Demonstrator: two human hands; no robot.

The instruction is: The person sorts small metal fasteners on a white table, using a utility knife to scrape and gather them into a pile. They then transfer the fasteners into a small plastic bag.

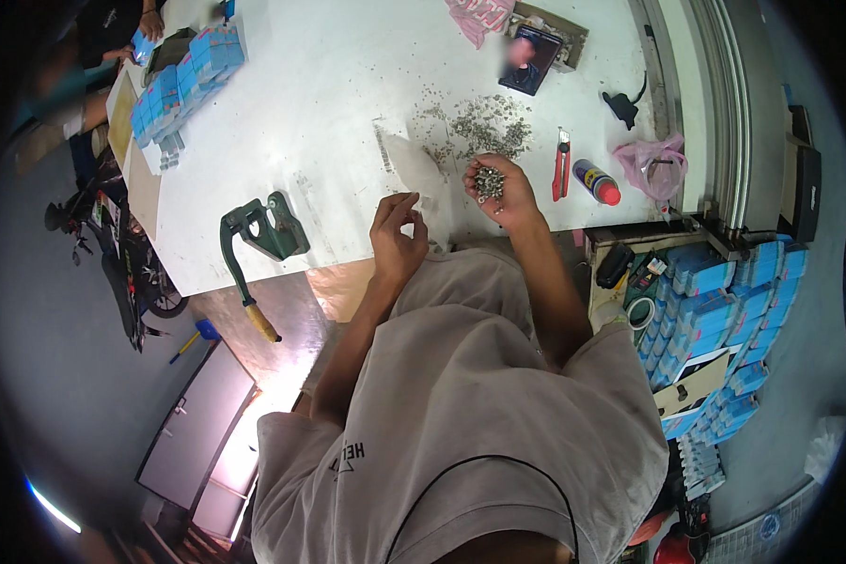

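My right hand [502,188] is cupped palm up, with a heap of small metal parts [488,183] lying in it; their exact kind is too small to tell. Over the table's near edge, my left hand [399,235] has its fingers bent toward the thumb, closed at the edge of a clear plastic bag [414,162]. The bag lies on the white table between the two hands and stretches away from me. Just beyond my right hand, many more loose metal parts [491,127] are scattered across the tabletop.
A green hand press [271,227] with a long lever stands at left. To the right lie a red utility knife [562,166], a spray can [596,181] and a pink plastic bag [652,167]. Blue bundles [714,320] are stacked at right. Another person's hand [151,24] shows far left.
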